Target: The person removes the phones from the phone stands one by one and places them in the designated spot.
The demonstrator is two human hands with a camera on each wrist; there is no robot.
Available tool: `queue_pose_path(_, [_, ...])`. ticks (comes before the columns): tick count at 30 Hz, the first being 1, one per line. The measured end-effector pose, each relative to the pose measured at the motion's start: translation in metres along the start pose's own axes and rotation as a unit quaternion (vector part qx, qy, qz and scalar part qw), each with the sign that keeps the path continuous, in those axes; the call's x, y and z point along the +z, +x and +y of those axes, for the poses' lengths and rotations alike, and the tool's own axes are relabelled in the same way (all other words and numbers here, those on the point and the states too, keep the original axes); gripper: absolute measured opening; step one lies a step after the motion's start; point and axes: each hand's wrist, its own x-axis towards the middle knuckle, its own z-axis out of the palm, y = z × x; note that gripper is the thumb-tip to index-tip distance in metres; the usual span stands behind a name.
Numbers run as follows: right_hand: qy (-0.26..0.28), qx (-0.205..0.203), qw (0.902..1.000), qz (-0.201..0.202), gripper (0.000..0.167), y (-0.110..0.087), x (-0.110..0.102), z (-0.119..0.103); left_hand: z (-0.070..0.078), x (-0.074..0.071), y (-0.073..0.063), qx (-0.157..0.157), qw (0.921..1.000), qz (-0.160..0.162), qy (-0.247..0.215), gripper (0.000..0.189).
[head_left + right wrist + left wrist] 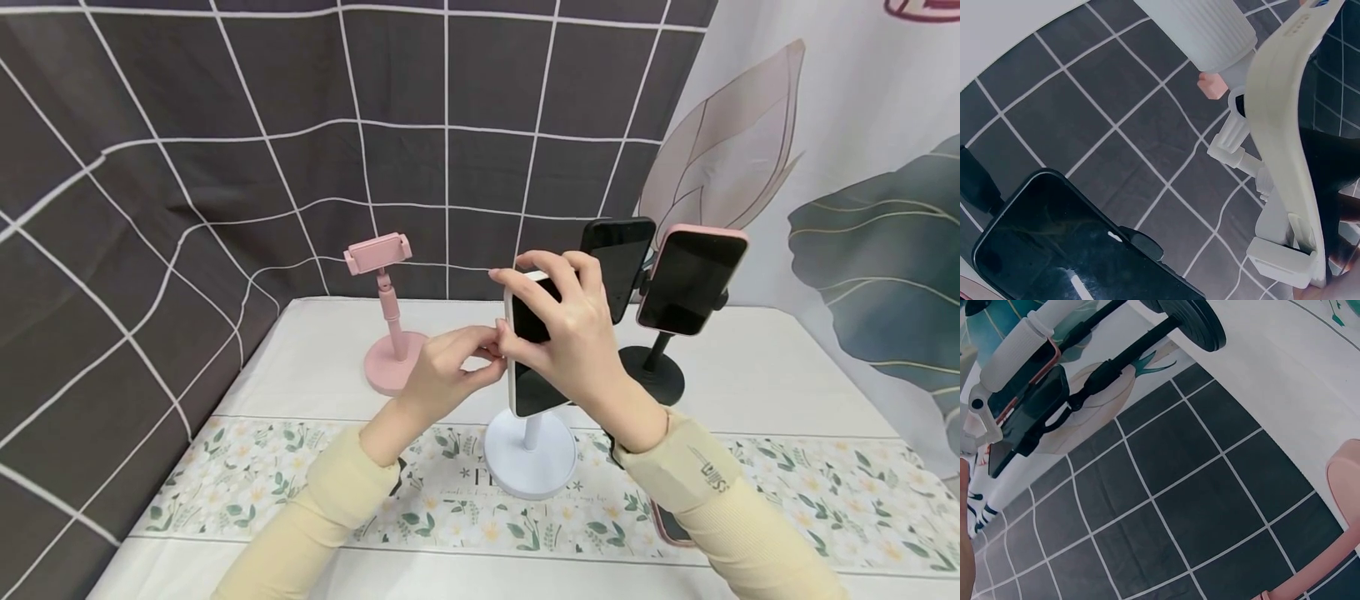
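Note:
A white phone [532,387] with a dark screen leans on a white phone stand [530,462], its pole under the phone. My right hand [577,325] grips the phone from the front, fingers reaching over the screen to its top left and the thumb at the left edge. My left hand [453,367] pinches at that left edge, where fingertips hide the clamp end. In the right wrist view, the phone [1279,125] appears edge-on, with one white clamp end [1282,259] against it. The left wrist view shows the stand's ribbed pole [1013,356].
A pink phone stand [390,312] stands behind my left hand. To the right, a black phone [618,258] and a pink-edged phone [690,279] sit on black stands [652,375]. Another pink-edged phone [675,529] lies partly under my right sleeve. A floral runner [292,483] crosses the table.

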Motion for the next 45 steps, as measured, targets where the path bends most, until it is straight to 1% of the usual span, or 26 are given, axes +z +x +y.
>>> queue_pose_path(5, [0.003,0.001,1.0,0.006,0.035,-0.0004,0.0007,-0.0008,-0.0006,0.0012,-0.0014,0.012,0.9999,0.001,0.01,0.019])
queue_pose_path(12, [0.006,0.002,0.9999,0.015,0.035,-0.0031,-0.0011,-0.0002,0.0004,0.0062,-0.0024,0.011,0.9998,0.002,0.019,0.021])
queue_pose_path(20, [0.014,0.008,0.9997,0.02,0.034,-0.0053,-0.0005,-0.0016,0.0041,0.0062,-0.0041,0.017,0.9973,0.0,0.071,0.023])
queue_pose_path(25, [0.024,0.014,0.9991,0.032,0.034,-0.0057,0.0006,-0.0029,0.0053,0.0065,-0.0033,0.027,0.9963,0.003,0.081,0.022])
queue_pose_path(29, [0.029,0.015,0.9987,0.039,0.034,-0.0055,0.0015,-0.0028,0.0052,0.0072,-0.0029,0.031,0.9961,0.007,0.082,0.022])
queue_pose_path(38, [0.052,0.012,0.9976,0.045,0.033,-0.0023,0.0007,-0.0004,0.0042,0.0084,-0.0016,0.026,0.9972,0.013,0.069,0.026])
queue_pose_path(45, [0.072,0.015,0.9962,0.047,0.032,-0.0013,0.0008,-0.0002,0.0041,0.0082,-0.0013,0.023,0.9974,0.017,0.067,0.02])
